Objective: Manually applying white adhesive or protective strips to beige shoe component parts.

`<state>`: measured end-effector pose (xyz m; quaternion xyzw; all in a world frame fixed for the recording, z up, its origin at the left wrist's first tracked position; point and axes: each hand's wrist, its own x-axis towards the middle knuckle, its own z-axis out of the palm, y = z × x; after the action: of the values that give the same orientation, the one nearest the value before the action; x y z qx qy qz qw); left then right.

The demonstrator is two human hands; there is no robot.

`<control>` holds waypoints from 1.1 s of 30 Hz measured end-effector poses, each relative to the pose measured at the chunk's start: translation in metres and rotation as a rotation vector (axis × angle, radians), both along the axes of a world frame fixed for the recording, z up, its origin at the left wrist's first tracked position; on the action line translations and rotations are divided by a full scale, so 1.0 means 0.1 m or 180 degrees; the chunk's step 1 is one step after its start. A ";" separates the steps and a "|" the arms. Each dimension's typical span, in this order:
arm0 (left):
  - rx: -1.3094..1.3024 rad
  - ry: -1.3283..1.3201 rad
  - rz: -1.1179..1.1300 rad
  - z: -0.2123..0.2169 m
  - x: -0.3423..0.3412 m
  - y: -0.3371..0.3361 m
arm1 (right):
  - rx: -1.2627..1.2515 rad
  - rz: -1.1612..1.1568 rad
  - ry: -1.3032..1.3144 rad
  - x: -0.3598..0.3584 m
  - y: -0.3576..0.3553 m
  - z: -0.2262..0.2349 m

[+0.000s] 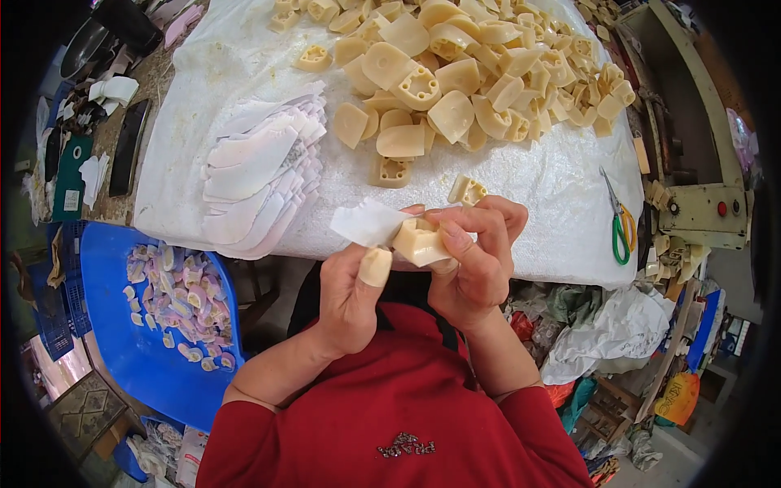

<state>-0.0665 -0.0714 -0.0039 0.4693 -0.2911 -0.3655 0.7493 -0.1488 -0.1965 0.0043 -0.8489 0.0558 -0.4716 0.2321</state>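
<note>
Just off the near table edge, my right hand (478,256) grips a cream plastic shoe heel (420,242) whose hollow, ribbed end faces up. A white cut piece of thin sheet material (366,221) is pinched in my left hand (353,293), its thumb in a pale finger cot. That piece reaches the left side of the heel; whether it sticks there I cannot tell. Left of my hands lies a fanned stack of similar whitish cut pieces (264,167). Beyond them is a large heap of cream heels (455,73). One loose heel (469,190) lies close behind my right hand.
Green-and-orange-handled scissors (621,232) lie at the table's right. A blue tub (110,325) at lower left holds many small covered pieces (183,297). A phone (130,146) rests at far left. Crumpled white plastic (606,333) and a grey-green machine box (706,213) stand right.
</note>
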 end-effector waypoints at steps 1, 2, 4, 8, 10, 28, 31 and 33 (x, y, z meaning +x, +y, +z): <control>-0.0003 -0.0204 -0.0041 0.01 0.02 0.00 | 0.0002 0.0020 -0.0004 0.00 -0.01 -0.01; 0.0000 -0.0207 -0.0020 0.04 0.05 -0.02 | 0.0031 0.0053 -0.0052 0.01 -0.02 -0.02; 0.0118 -0.0587 0.0435 0.13 0.09 -0.05 | 0.0057 0.0098 -0.0093 -0.01 -0.05 -0.03; 0.0542 -0.1085 0.0759 0.19 0.19 -0.01 | -0.0268 -0.0253 0.0428 -0.05 -0.05 0.08; 0.0618 -0.1183 0.0727 0.17 0.19 0.01 | -0.0401 -0.0423 0.0769 -0.03 -0.03 0.19; 0.0412 -0.1888 0.0673 -0.15 0.21 -0.03 | 0.0802 0.0372 0.0838 -0.07 -0.08 0.00; 0.0104 -0.1880 0.0695 -0.13 0.18 -0.06 | 0.1348 0.0783 0.0901 -0.12 -0.10 0.01; 0.0058 -0.1809 0.0688 -0.09 0.15 -0.09 | 0.1604 0.0993 0.0954 -0.14 -0.11 0.05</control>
<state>-0.0511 -0.0800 -0.0127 0.5877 -0.4342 -0.1403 0.6682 -0.1629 -0.2077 0.0091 -0.8230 0.0735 -0.2715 0.4935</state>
